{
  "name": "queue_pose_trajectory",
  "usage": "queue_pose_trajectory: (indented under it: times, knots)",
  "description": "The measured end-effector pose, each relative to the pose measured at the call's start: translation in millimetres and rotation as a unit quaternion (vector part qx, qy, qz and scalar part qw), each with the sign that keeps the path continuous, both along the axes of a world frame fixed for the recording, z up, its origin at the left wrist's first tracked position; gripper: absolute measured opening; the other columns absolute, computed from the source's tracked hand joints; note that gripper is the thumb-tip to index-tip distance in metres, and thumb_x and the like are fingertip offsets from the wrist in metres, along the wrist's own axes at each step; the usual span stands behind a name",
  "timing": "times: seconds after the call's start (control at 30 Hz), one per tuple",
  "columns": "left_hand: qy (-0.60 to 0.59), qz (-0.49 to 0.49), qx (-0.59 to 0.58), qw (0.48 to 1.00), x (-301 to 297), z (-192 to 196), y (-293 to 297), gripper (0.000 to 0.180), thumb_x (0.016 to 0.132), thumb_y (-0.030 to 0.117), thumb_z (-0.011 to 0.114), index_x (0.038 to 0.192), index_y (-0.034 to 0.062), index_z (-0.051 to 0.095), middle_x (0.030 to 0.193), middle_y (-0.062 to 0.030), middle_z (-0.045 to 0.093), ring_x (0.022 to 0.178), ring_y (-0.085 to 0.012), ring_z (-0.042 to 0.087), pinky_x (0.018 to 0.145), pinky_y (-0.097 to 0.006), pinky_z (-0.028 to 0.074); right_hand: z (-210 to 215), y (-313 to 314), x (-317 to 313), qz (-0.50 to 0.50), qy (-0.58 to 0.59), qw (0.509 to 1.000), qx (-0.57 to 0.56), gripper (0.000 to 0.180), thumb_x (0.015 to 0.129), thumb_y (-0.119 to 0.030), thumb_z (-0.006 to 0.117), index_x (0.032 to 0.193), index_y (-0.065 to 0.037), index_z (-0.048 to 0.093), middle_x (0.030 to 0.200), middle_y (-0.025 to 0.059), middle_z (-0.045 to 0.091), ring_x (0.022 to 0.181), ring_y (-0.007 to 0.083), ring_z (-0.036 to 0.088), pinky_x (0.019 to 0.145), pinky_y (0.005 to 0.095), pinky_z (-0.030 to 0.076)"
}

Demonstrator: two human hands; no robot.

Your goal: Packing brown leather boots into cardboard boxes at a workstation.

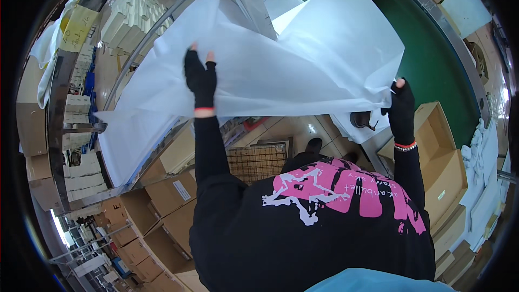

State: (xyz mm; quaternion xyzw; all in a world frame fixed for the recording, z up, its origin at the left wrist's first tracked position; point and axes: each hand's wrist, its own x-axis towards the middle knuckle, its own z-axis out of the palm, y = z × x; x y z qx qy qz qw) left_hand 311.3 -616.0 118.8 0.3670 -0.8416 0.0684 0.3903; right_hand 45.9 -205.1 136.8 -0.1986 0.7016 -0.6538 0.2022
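A large, thin, white translucent sheet spreads in front of me, creased and partly lifted. My left hand, in a black fingerless glove, lies against its left part with the fingers apart. At the sheet's right end, my right hand, gloved the same way, is closed on the gathered edge. Below that edge, near the right hand, a dark round object shows on a white surface; its kind I cannot make out. Behind the sheet runs a green belt.
An open cardboard box stands right of my right arm. White cloth-like material is heaped beyond it. A metal post rises behind the sheet. Cardboard cartons lie at lower left, with stacked white pieces at far left.
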Motion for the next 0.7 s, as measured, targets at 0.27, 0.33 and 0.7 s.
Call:
queue_pose_trajectory:
  times: [0.27, 0.33, 0.7]
  knots:
    - [0.116, -0.006, 0.002, 0.993, 3, -19, 1, 0.023, 0.078, 0.026, 0.072, 0.084, 0.0061, 0.063, 0.099, -0.0087, 0.062, 0.095, -0.0268, 0.056, 0.081, -0.041, 0.044, 1, 27, 14, 0.054, 0.086, 0.995, 0.013, 0.038, 0.083, 0.005, 0.042, 0.115, 0.002, 0.062, 0.104, 0.0039, 0.064, 0.096, 0.01, 0.057, 0.085, 0.0234, 0.043]
    - [0.131, -0.009, -0.119, 0.984, -36, 12, 58, 0.018, 0.079, 0.019, 0.073, 0.085, 0.0046, 0.063, 0.093, -0.0111, 0.061, 0.087, -0.0283, 0.057, 0.08, -0.038, 0.045, 1, 67, -9, 0.008, 0.222, 0.974, 0.043, 0.041, 0.088, 0.003, 0.041, 0.125, -0.002, 0.058, 0.127, 0.0123, 0.059, 0.118, 0.0192, 0.053, 0.1, 0.0318, 0.039]
    - [-0.007, -0.616, 0.21, 0.759, -252, -18, 357, 0.055, 0.08, 0.024, 0.071, 0.127, 0.005, 0.049, 0.125, -0.0194, 0.051, 0.114, -0.0367, 0.051, 0.095, -0.043, 0.042, 35, 539, 56, -0.343, 0.254, 0.84, 0.334, 0.044, 0.092, -0.012, 0.053, 0.136, -0.005, 0.048, 0.131, 0.0083, 0.053, 0.115, 0.0161, 0.052, 0.093, 0.0253, 0.041]
